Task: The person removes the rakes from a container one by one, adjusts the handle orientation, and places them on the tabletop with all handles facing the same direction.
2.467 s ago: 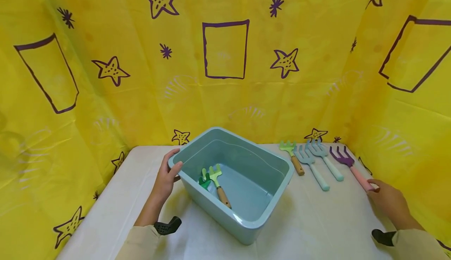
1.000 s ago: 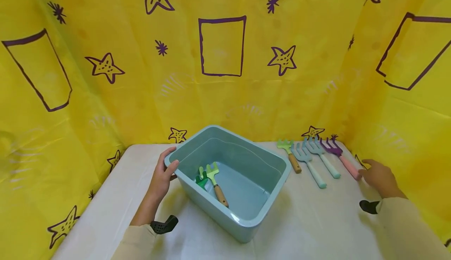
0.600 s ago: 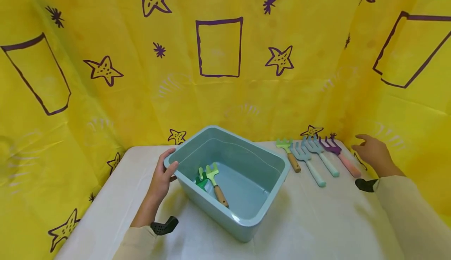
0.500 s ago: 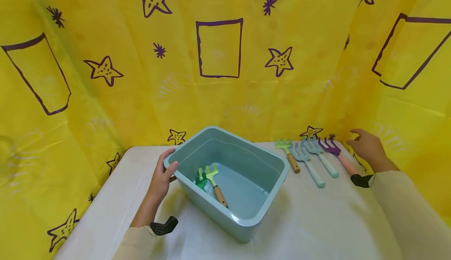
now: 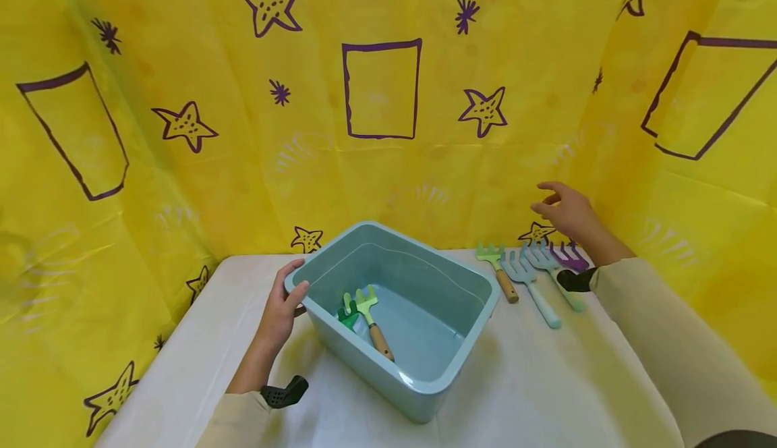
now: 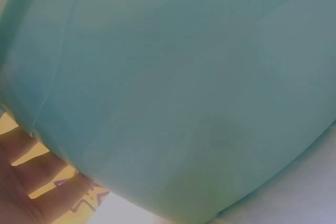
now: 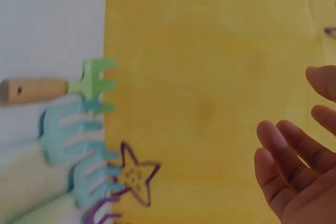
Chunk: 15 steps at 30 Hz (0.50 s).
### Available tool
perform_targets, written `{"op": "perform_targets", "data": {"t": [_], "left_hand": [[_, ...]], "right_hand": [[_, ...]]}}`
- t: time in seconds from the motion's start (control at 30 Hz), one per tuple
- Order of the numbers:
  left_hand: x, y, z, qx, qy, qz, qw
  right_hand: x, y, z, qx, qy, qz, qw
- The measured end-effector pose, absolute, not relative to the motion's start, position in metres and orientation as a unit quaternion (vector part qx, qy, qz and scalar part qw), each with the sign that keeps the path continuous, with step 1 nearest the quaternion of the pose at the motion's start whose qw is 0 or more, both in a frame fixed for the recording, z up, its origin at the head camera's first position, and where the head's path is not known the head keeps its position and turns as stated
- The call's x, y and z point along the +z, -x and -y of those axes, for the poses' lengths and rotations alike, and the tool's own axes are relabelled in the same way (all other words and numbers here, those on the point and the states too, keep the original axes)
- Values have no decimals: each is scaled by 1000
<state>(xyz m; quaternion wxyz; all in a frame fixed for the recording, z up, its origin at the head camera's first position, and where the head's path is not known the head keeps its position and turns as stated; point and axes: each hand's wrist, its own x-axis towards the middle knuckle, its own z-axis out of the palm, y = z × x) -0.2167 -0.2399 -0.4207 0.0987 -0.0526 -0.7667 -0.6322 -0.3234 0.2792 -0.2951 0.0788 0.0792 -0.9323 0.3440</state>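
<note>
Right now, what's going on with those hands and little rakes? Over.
Left hand grips the tub rim. Right hand open, raised over four rakes on the table. Two rakes lie in the tub. Nothing in between.

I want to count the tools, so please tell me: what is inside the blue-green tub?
Inside the tub lie a light green rake with a wooden handle and a dark green tool, partly hidden by the rake and the tub wall. Nothing else shows.

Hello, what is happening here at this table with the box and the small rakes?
A person's left hand holds the rim of a teal bin on a white table. Two small rakes lie inside the bin. Four more toy rakes and forks lie in a row to its right. The right hand hovers open above that row, holding nothing.
</note>
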Motion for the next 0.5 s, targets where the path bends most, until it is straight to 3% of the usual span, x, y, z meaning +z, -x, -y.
{"op": "perform_targets", "data": {"t": [0.5], "left_hand": [[-421, 216, 240, -626, 60, 770, 107]], "right_hand": [[-268, 335, -180, 439, -167, 882, 22]]}}
